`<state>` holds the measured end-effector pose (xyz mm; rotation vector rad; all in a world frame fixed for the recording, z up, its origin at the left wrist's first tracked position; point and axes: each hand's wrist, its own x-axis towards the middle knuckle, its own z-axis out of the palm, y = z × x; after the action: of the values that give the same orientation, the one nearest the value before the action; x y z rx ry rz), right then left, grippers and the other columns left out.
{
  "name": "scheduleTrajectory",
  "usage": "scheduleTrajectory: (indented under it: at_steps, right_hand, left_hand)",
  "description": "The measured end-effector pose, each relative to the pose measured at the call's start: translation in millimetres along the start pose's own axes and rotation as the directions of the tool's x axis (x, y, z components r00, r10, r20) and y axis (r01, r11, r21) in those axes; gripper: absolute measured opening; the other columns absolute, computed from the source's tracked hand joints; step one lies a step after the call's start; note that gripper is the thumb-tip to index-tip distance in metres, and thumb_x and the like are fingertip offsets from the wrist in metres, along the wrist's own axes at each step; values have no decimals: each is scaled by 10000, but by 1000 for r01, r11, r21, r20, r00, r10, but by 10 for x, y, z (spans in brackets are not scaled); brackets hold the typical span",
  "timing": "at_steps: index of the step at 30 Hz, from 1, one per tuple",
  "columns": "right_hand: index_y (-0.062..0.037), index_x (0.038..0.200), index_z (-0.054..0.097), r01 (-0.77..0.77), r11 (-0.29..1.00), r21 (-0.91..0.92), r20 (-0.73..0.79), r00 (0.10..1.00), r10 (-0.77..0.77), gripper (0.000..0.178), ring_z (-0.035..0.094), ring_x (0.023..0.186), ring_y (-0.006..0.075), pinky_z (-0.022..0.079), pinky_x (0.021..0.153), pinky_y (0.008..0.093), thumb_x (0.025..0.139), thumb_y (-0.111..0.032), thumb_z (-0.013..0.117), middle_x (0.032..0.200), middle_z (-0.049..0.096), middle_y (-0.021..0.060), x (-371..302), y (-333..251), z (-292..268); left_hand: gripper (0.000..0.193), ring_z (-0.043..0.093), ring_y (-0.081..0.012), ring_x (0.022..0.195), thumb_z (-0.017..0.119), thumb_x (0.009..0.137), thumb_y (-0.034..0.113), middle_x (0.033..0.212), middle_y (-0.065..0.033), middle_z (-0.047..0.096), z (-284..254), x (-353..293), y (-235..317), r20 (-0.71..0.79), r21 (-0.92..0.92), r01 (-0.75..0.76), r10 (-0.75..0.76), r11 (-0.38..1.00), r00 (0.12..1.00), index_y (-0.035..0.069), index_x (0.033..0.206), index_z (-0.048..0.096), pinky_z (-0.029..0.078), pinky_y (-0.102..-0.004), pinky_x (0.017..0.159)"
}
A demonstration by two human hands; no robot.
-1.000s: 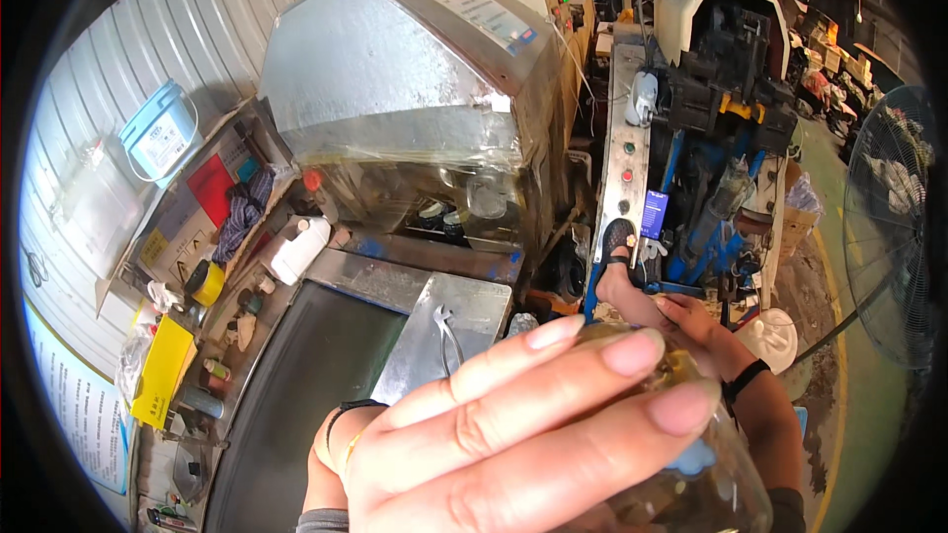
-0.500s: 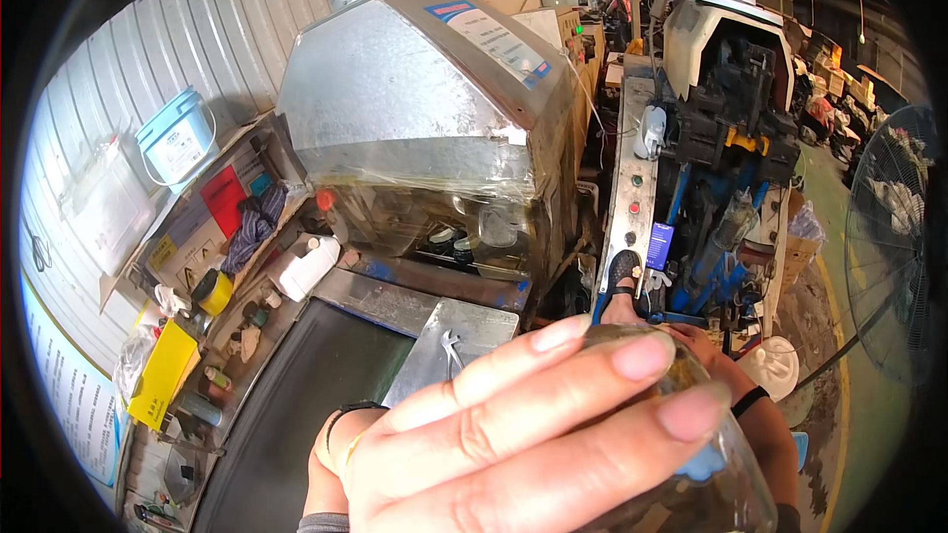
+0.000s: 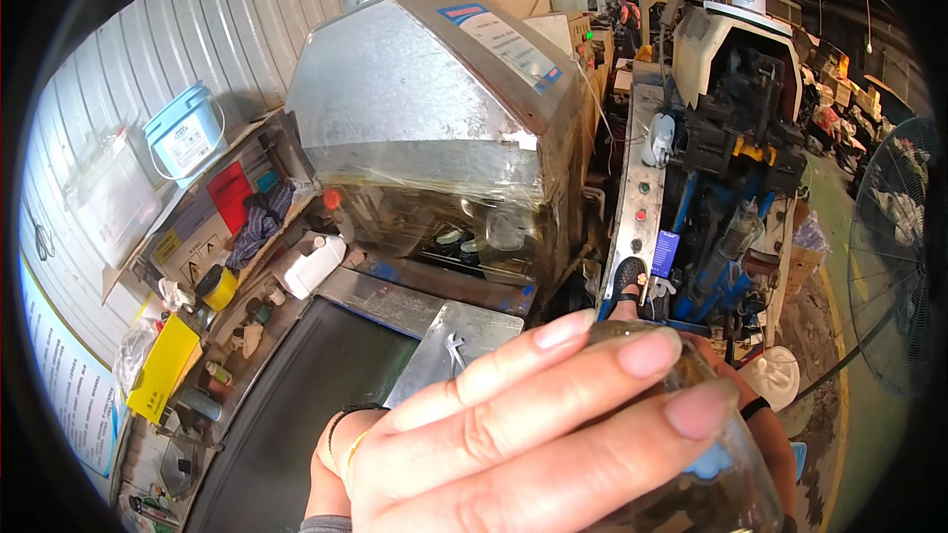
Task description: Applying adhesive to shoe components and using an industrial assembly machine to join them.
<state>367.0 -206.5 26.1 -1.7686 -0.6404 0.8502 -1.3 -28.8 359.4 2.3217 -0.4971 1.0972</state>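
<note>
My left hand (image 3: 494, 434) fills the lower middle, close up. Its fingers stretch across the near side of a clear, rounded container (image 3: 736, 484) with a pale blue patch on it; the thumb is out of sight. My right forearm (image 3: 775, 429), with a dark band at the wrist, comes up behind the container. Of my right hand (image 3: 709, 350) only a part shows past the container's edge, and its fingers are hidden. Just beyond is a black, shoe-like piece (image 3: 628, 272) with a small orange flower, skin showing beside it.
A black conveyor belt (image 3: 306, 405) runs at lower left, beside a metal plate (image 3: 484, 321) with a wrench (image 3: 453, 350). Behind stands a metal hood (image 3: 415, 99). A cluttered shelf (image 3: 237, 355) lines the left wall. At right are a machine (image 3: 741, 158) and a large fan (image 3: 894, 257).
The surroundings have shifted slightly right and down in the view. My left hand keeps nearly the same pose over the container, and less of my right hand shows behind it.
</note>
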Motion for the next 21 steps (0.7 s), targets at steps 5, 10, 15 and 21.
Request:
scheduleTrajectory:
  at_steps: [5, 10, 15, 21]
  right_hand:
    - [18, 1163, 666, -17, 1000, 9, -3, 1000, 17, 567, 607, 823, 138, 519, 768, 305, 946, -506, 659, 906, 642, 58, 30, 61, 1]
    - [19, 1159, 669, 0, 1000, -18, 1, 1000, 0, 571, 603, 811, 133, 512, 753, 301, 936, -506, 674, 898, 640, 47, 18, 60, -3]
    - [15, 1175, 672, -25, 999, 21, -32, 999, 25, 584, 604, 804, 136, 510, 751, 295, 922, -511, 691, 904, 643, 47, -9, 34, 21]
    - [4, 1183, 673, -24, 1000, 18, -18, 1000, 24, 570, 604, 804, 137, 512, 754, 299, 922, -502, 694, 900, 643, 45, -2, 29, 25]
  left_hand:
    - [549, 687, -291, 1089, 276, 1010, 417, 1063, -160, 733, -14, -7, 18, -11, 12, -1, 1, 1000, 1000, 21, 1094, 646, 456, -425, 1041]
    - [534, 688, -293, 1085, 294, 1003, 410, 1064, -162, 732, -32, -9, 26, -18, 22, -7, 7, 1000, 1000, 20, 1096, 646, 460, -425, 1036]
    - [519, 688, -295, 1082, 312, 996, 403, 1065, -164, 730, -40, -14, 29, -20, 26, -11, 11, 1000, 1000, 19, 1098, 646, 464, -426, 1030]
    - [502, 689, -298, 1077, 333, 987, 395, 1066, -166, 729, -55, -22, 38, -22, 34, -11, 12, 999, 1000, 18, 1100, 645, 469, -426, 1022]
